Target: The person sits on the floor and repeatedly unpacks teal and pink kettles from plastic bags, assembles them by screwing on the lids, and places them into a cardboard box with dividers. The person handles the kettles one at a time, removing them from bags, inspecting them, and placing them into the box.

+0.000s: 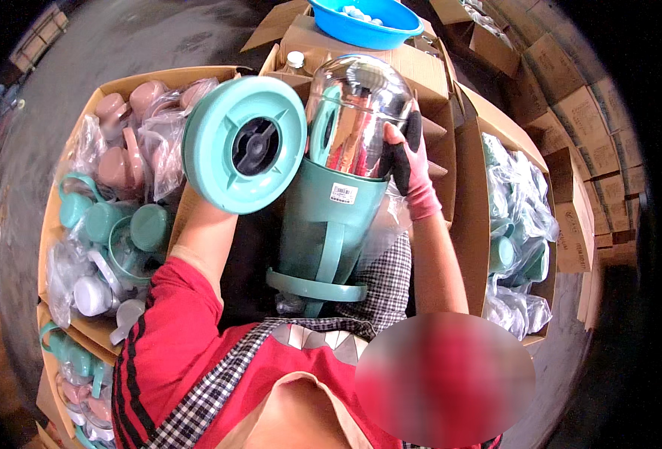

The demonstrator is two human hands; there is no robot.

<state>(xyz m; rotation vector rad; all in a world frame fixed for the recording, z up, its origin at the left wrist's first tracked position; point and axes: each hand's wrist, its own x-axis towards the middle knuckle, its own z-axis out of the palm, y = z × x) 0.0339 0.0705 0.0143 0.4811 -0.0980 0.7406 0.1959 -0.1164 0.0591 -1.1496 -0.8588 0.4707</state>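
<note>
The person is sitting among open cartons and is working on a flask held in the lap. The right hand (pixel 408 166), in a pink and black glove, is pressing its grip against the side of a silvered glass liner (pixel 357 105), which is standing partly inside the teal flask shell (pixel 323 224); the liner's rounded end is sticking well out of the shell's open end. The left hand is hidden behind a round teal base cap (pixel 243 144), so its grip cannot be seen directly, though it is evidently holding the cap up just beside the liner.

The main risk is lying with the glass. The liner is looking thin and smooth, and only one gloved hand is steadying it, so a slip or a tilt could be letting it knock against the shell's rim and crack. The cap is hovering close, and bringing it in crooked could be striking the exposed dome. The shell itself is resting on the legs rather than on a worktop, so a shift of the knees could be tipping everything toward the cardboard box of teal and pink parts (pixel 114 194) on the left.
</note>
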